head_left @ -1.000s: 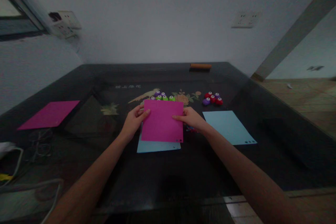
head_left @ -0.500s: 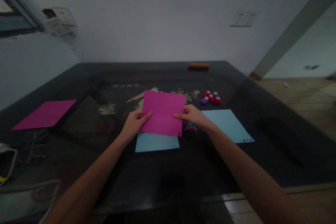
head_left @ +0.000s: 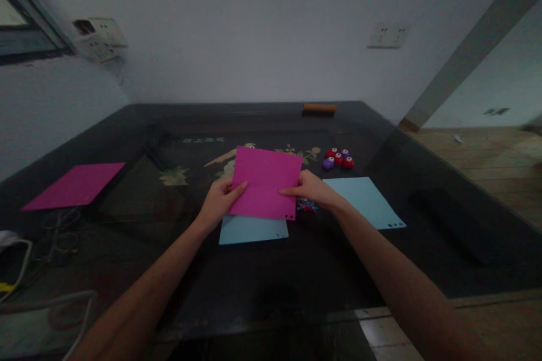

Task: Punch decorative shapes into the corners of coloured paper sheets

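Both of my hands hold a magenta paper sheet [head_left: 265,181] lifted above the dark glass table [head_left: 271,271]. My left hand [head_left: 219,201] grips its left edge and my right hand [head_left: 312,189] grips its right edge. The sheet has small punched holes near its lower right corner. Under it lies a light blue sheet [head_left: 252,229] flat on the table. Small coloured paper bits [head_left: 306,205] lie just below my right hand. The raised sheet hides most of a group of punches behind it.
A second light blue sheet [head_left: 365,200] lies to the right, and another magenta sheet [head_left: 74,185] at the far left. Red and purple small punches [head_left: 337,160] sit behind. An orange bar [head_left: 319,108] rests at the back edge. White cables [head_left: 25,287] lie at the near left.
The magenta sheet has been raised and tilted up off the blue sheet, covering the green and purple punches behind it. More of the blue sheet shows beneath.
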Demonstrator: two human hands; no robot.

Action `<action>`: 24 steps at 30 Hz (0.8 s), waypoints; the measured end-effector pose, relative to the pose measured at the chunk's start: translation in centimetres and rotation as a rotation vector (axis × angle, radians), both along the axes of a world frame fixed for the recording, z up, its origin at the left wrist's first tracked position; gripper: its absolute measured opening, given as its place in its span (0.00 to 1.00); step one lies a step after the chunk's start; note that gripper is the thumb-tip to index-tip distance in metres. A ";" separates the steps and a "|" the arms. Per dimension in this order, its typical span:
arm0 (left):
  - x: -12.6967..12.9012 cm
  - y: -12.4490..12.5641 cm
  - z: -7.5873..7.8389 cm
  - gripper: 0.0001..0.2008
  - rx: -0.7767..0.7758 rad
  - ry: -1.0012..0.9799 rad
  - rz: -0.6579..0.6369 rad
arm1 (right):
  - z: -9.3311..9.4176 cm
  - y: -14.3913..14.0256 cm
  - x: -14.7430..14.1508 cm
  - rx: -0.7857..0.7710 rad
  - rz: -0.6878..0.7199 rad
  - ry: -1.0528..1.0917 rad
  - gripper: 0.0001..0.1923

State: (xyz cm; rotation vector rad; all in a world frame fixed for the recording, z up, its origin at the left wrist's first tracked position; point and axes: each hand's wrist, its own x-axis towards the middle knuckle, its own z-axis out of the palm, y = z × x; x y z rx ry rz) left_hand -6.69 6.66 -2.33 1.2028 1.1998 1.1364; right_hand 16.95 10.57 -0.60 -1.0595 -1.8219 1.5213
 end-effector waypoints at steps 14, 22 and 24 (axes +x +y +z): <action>-2.9 2.8 -2.0 0.19 0.292 0.307 0.161 | 0.6 -0.9 3.2 0.025 -0.449 0.051 0.10; -3.2 3.7 -3.2 0.12 0.381 0.442 0.270 | -1.2 -1.1 6.9 -0.066 -0.584 0.287 0.17; -3.2 4.8 -3.2 0.12 0.411 0.470 0.284 | -1.6 -0.8 7.3 -0.064 -0.614 0.319 0.17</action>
